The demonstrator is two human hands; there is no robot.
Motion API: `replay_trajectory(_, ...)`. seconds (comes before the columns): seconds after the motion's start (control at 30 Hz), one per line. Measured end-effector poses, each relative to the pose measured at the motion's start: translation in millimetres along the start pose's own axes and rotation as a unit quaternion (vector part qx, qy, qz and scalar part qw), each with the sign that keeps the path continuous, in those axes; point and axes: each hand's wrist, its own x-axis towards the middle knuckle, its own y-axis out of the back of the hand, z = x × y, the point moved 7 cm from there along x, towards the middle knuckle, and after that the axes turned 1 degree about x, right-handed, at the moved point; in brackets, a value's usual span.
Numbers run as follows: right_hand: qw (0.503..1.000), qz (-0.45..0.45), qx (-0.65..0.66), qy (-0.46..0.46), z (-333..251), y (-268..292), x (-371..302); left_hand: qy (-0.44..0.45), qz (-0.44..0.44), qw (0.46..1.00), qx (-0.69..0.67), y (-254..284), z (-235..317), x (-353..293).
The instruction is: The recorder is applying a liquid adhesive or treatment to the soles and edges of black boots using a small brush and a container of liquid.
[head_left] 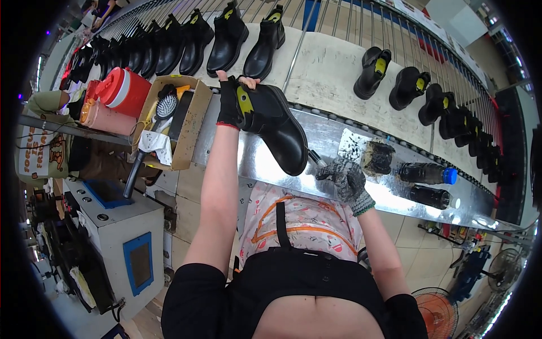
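Observation:
A black ankle boot with a yellow-green lining is held above the metal worktop, its toe tilted down towards me. My left hand, in a black fingerless glove, grips it at the collar. Some of those fingers are hidden by the shaft. My right hand, in a grey knitted glove, is closed around a small brush, whose dark tip lies close beside the boot's toe; whether they touch, I cannot tell. Right of that hand are a black-stained container, a stained white sheet and two bottles of dark liquid.
Beyond the worktop, a pale conveyor belt carries black boots at left and more boots at right. A cardboard box of brushes and a red jug stand left, near another person's sleeve. A grey machine stands below.

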Motion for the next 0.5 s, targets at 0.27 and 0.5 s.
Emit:
replay_trajectory(0.27, 0.979, 0.014, 0.179, -0.094, 40, -20, -27, -0.061, 0.121, 0.975, 0.176, 30, 1, 13)
replay_trajectory(0.5, 0.901, 0.048, 0.373, -0.215, 67, -32, -45, -0.222, 0.113, 0.836, 0.489, 58, 4, 3)
